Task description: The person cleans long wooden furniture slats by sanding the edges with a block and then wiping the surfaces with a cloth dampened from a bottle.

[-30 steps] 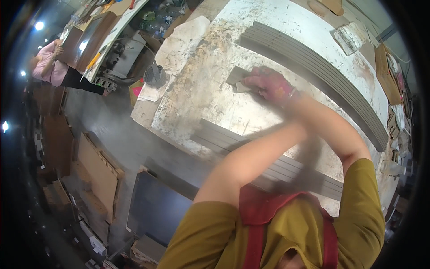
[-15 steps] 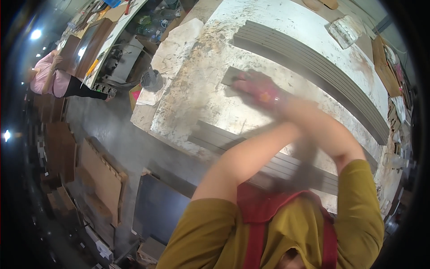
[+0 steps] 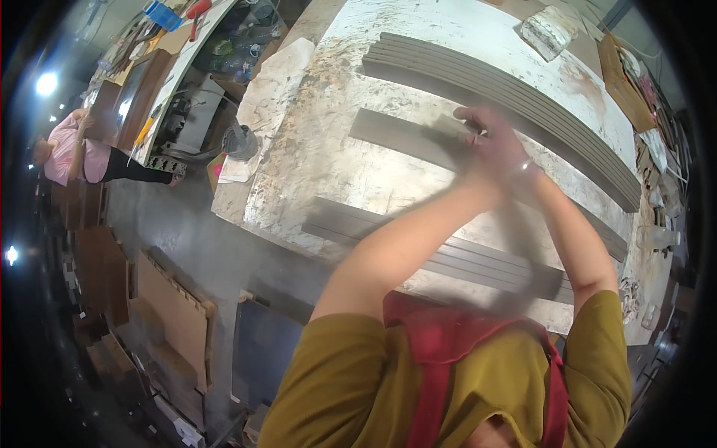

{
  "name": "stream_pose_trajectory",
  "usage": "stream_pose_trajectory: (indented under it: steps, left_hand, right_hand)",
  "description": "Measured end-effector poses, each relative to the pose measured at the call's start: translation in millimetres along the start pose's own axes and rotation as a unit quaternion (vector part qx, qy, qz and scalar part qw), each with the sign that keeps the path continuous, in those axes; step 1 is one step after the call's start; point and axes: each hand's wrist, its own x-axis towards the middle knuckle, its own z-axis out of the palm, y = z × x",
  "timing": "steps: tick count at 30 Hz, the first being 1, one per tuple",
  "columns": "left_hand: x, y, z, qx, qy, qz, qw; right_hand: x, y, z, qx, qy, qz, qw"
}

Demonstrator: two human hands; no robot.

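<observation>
A long flat grey strip (image 3: 399,139) lies across the worktable under my hands, its right part hidden by my arms. My right hand (image 3: 499,139), with a shiny band at the wrist, is over it, fingers curled around a small pale grey block (image 3: 451,127) at the strip's far edge. The block is blurred and its kind is unclear. My left hand (image 3: 476,169) overlaps the right at the wrists, low over the strip; its fingers are hidden and smeared by motion.
Beyond lies a row of grey strips side by side (image 3: 478,93); nearer me is another row (image 3: 478,261). The scuffed white worktable (image 3: 299,172) carries a dark cup (image 3: 240,142) at its left edge and a white wrapped bundle (image 3: 549,32) far right. A person in pink (image 3: 75,153) stands far left.
Both hands have slid right along the strip, uncovering its left end. My right forearm has swung right, more upright. The whole view has shifted slightly.
</observation>
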Motion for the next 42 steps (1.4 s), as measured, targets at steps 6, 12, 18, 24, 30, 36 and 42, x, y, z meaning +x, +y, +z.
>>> stream_pose_trajectory:
  steps: [6,12,18,24,30,36,42]
  left_hand:
    - [6.3,-8.6,36.3,-0.123,0.018,-0.026,0.992]
    - [-7.6,-11.0,36.6,0.060,0.052,0.056,0.995]
    - [-24.8,10.8,0.6,0.165,0.067,0.092,0.980]
    - [-24.8,-3.3,-4.3,-0.045,0.042,0.095,0.994]
    - [-76.4,-106.2,-167.8,0.133,-0.029,0.039,0.990]
    - [-114.0,-145.8,-190.2,0.157,-0.097,-0.003,0.983]
    - [-119.2,-142.0,-191.7,0.149,-0.076,-0.037,0.985]
  right_hand:
    - [-14.2,-20.8,1.9,-0.010,-0.031,-0.051,0.998]
    - [6.8,-28.0,43.9,-0.234,-0.171,-0.198,0.936]
    - [61.0,-45.6,122.7,-0.249,-0.181,-0.237,0.921]
    - [90.4,-49.9,108.8,-0.123,-0.072,-0.174,0.974]
    - [-11.2,29.2,-30.2,-0.030,0.141,-0.025,0.989]
    - [-30.0,-42.4,56.7,-0.191,-0.047,-0.111,0.974]
    - [-4.1,-35.1,93.2,-0.310,-0.130,-0.150,0.930]
